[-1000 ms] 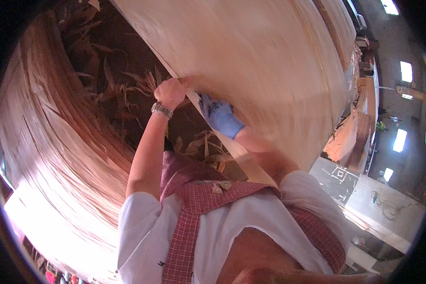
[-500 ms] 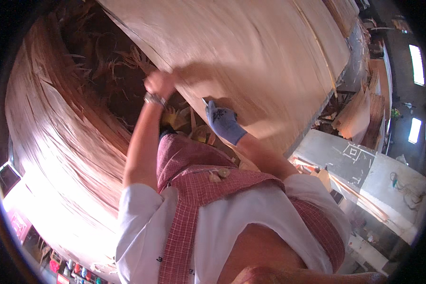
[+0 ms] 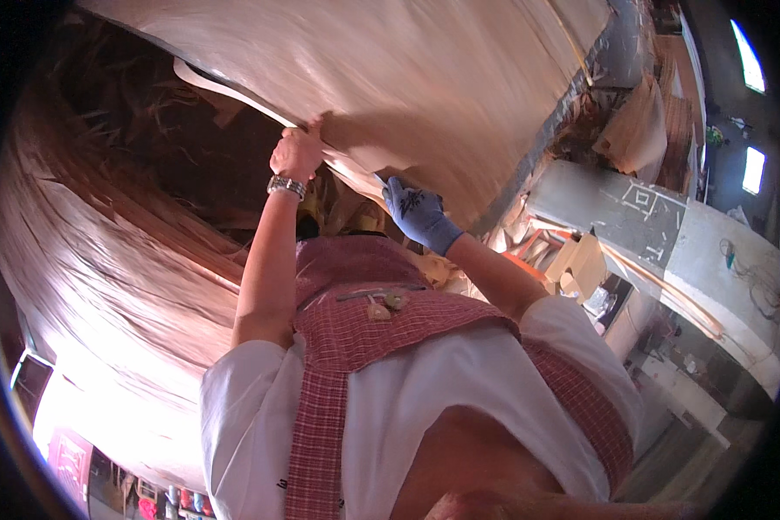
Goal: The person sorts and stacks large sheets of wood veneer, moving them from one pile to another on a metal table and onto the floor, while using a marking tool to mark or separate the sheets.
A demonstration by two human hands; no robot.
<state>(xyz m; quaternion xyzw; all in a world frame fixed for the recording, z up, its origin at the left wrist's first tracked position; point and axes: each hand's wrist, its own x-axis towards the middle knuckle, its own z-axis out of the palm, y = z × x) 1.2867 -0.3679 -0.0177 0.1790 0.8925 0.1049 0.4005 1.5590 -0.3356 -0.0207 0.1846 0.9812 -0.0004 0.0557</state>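
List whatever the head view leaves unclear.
Head view, all four:
Left hand: palm, hidden by the hand's own back.
Thin object at the gloved right hand: too small to identify.
Pale sheet: far side, cut off by the top edge.
Left-side stack: lower part, washed out by glare.

Pale sheet (image 3: 425, 69) partly out of frame

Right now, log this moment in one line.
left hand: gripping pale veneer strip | blue-gloved right hand: holding thin tool near edge of veneer sheet

A pale strip (image 3: 204, 82) now curls far left, seemingly in the left hand (image 3: 295, 154). A box (image 3: 584, 265) at right shows more.
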